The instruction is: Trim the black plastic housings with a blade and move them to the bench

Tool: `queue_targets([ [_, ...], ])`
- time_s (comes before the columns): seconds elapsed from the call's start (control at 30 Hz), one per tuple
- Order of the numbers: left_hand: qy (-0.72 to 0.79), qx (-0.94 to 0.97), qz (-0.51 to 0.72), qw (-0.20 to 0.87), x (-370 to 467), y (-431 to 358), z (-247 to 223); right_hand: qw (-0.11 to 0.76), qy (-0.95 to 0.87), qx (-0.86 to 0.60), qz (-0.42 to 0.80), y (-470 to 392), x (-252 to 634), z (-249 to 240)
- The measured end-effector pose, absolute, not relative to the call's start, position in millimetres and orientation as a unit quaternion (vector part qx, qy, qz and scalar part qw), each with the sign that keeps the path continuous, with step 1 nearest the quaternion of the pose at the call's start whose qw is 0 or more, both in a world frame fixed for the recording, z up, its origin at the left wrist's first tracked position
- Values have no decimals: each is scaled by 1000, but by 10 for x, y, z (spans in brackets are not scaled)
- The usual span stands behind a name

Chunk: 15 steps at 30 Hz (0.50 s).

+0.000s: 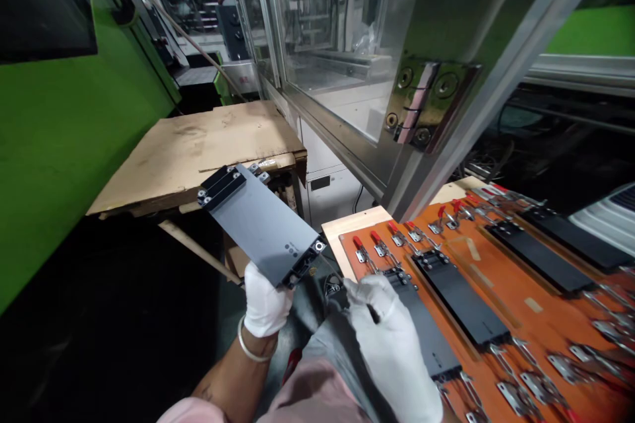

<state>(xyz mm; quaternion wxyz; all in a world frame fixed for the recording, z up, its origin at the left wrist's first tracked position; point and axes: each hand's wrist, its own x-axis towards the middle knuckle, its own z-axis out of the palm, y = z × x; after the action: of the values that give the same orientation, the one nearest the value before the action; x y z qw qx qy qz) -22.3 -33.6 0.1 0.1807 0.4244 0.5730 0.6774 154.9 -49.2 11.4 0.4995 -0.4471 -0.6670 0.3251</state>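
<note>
My left hand (268, 304), in a white glove, grips a flat grey plastic panel (265, 225) by its lower edge. The panel is tilted, with black ends, metal bushings at the corners and small dark marks near its right end. To the right, my gloved right hand (384, 324) has its thumb and fingers pinched together; something thin may stick out of them, but I cannot make it out. That hand is apart from the held panel and partly covers a similar grey panel (431, 334) lying on the orange fixture board (510, 297).
On the board, red-handled toggle clamps (380, 244) line several dark panels (459, 297). A cardboard-topped table (213, 135) stands ahead, beside a green machine (44, 145). The metal-framed glass door (337, 79), with a hinge (421, 106), rises close above the board.
</note>
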Motion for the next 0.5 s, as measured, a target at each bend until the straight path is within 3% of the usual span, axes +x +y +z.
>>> queue_targets([
  [0.13, 558, 497, 647, 153, -274, -328, -2, 485, -674, -470, 299, -448, 1590, 142],
  [0.3, 548, 595, 587, 25, -299, -327, 61, 494, -689, -473, 240, -382, 1632, 156],
  [0.4, 562, 560, 607, 44, -277, -330, 17, 501, -669, -469, 286, -417, 1597, 150],
  [0.5, 571, 503, 644, 75, -244, -320, -47, 488, -607, -465, 421, -450, 1567, 161],
])
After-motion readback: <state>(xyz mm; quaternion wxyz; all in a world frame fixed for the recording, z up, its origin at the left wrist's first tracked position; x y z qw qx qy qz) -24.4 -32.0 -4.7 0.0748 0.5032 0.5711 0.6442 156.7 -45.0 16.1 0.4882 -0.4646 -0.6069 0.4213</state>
